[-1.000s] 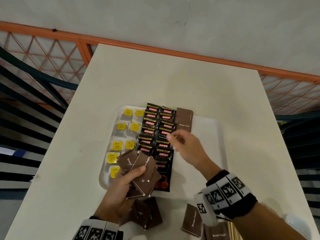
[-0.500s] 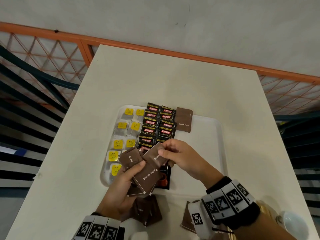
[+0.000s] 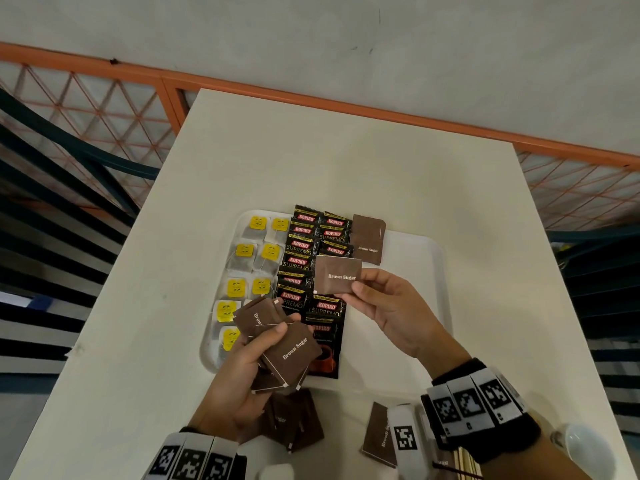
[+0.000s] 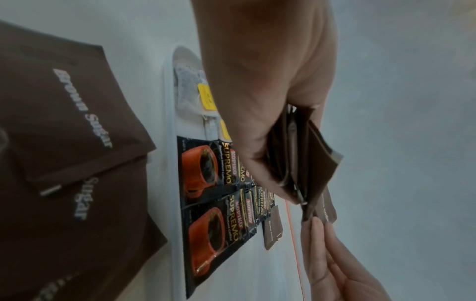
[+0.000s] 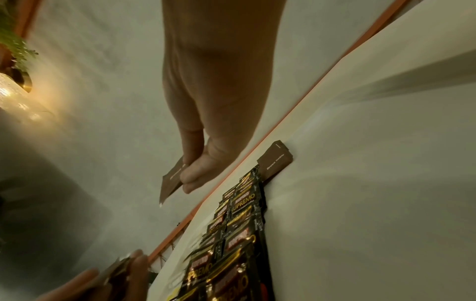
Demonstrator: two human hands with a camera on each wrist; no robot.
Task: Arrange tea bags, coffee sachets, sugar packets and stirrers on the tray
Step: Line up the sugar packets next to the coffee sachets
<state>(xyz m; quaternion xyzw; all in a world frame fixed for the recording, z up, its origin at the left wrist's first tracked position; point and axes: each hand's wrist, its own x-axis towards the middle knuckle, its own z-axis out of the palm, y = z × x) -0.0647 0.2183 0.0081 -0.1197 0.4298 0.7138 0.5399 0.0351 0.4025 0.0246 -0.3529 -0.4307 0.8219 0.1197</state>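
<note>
A white tray [image 3: 419,258] holds two columns of yellow-tagged tea bags [image 3: 258,252] at its left and two columns of black coffee sachets [image 3: 311,258] beside them. One brown sugar packet [image 3: 369,237] lies flat right of the sachets' far end. My right hand [image 3: 360,284] pinches a single brown sugar packet [image 3: 337,275] by its edge, held above the sachets. My left hand [image 3: 277,336] grips a fanned stack of brown sugar packets [image 3: 292,351] over the tray's near left corner. In the left wrist view that stack [image 4: 309,158] sits edge-on in the fingers.
More brown sugar packets [image 3: 294,420] lie on the white table [image 3: 346,161] in front of the tray, another packet [image 3: 379,431] near my right wrist. Wooden stirrers [image 3: 464,465] show at the bottom edge. A white cup [image 3: 585,448] stands at the near right corner. An orange railing [image 3: 311,98] runs behind the table.
My right hand came back to the stack in my left hand, took one sugar packet from it, and now holds it lifted over the sachets toward the tray's middle.
</note>
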